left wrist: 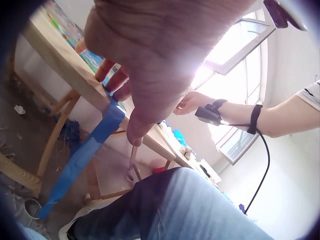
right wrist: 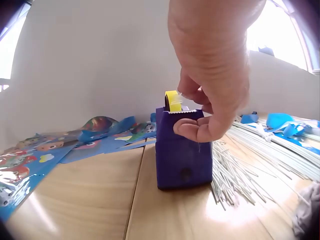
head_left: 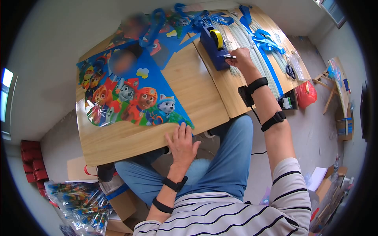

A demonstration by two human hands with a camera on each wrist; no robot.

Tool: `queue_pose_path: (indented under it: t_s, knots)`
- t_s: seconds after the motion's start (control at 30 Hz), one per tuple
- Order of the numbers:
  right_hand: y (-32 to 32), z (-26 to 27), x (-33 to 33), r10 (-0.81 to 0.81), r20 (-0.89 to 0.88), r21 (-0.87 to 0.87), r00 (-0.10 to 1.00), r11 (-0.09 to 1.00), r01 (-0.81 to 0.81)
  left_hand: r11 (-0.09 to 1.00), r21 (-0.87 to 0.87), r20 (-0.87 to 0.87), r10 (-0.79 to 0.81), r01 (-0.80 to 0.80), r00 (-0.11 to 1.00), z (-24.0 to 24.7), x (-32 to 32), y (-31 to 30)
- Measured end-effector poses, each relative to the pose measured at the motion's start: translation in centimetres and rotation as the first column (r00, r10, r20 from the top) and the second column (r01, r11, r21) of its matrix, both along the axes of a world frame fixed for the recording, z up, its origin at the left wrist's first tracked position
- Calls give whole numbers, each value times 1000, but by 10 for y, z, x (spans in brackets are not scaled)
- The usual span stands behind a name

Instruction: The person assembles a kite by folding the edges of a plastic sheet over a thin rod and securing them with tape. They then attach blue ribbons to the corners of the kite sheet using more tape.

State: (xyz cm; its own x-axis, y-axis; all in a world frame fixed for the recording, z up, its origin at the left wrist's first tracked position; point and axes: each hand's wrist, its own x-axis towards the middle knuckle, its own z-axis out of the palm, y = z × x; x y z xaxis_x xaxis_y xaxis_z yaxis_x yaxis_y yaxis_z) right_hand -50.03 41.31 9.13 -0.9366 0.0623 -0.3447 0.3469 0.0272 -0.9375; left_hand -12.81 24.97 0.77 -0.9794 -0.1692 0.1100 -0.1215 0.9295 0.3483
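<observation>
My right hand [head_left: 241,58] is at the front of a dark blue tape dispenser [right wrist: 183,162], its fingers bent around the serrated cutter. Clear tape from the yellow-cored roll [right wrist: 173,100] shows at the upper fingertips, which pinch its end. Flat at the table's near edge, my left hand [head_left: 182,144] rests its outstretched fingers by the corner of a glossy blue plastic sheet [head_left: 143,73], kite-shaped and printed with cartoon dogs. A blue ribbon [left wrist: 86,159] hangs below those fingers in the left wrist view.
Thin white rods [head_left: 252,49] lie beside and behind the dispenser, with blue ribbons [head_left: 267,41] across them. Scissors [head_left: 290,71] sit near the right edge. More printed sheets [head_left: 173,23] are piled at the back. A red bag [head_left: 306,94] hangs beyond the table's right side.
</observation>
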Motion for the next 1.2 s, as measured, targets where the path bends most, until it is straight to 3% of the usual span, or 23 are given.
queue_pose_path:
  t_s: [0.07,0.17,0.27,0.33,0.43,0.47,0.57,0.67,0.97,1.2]
  knots:
    - [12,-17,-1,58,-73,-104,996,992,-65,1000,-8,-9,1,-1,1000,0,-1,0]
    - [17,-34,18,15,-79,-223,997,974,-32,1000,-16,-5,6,-6,1000,0,0,1]
    - [11,-45,36,-33,56,-353,998,934,51,1000,-26,26,1,0,1000,0,0,1]
    - [14,-58,45,-5,132,-508,991,859,72,999,-33,41,0,1,999,0,0,0]
    - [18,-80,52,-52,309,-690,950,675,262,1000,-31,36,2,-1,999,1,-1,0]
    - [21,-89,52,-62,290,-738,955,620,264,1000,-27,37,4,-3,999,1,-1,0]
    - [17,-73,60,-95,325,-769,941,552,322,1000,-26,31,2,-1,1000,-1,-1,0]
    - [13,-63,59,-39,293,-750,955,610,255,1000,-27,4,-5,5,1000,-1,-1,0]
    - [18,-90,38,-85,99,-642,991,756,129,1000,-6,-12,8,-8,1000,1,-1,1]
    - [5,-88,40,-183,107,-533,977,819,212,1000,2,-8,13,-13,1000,1,-1,1]
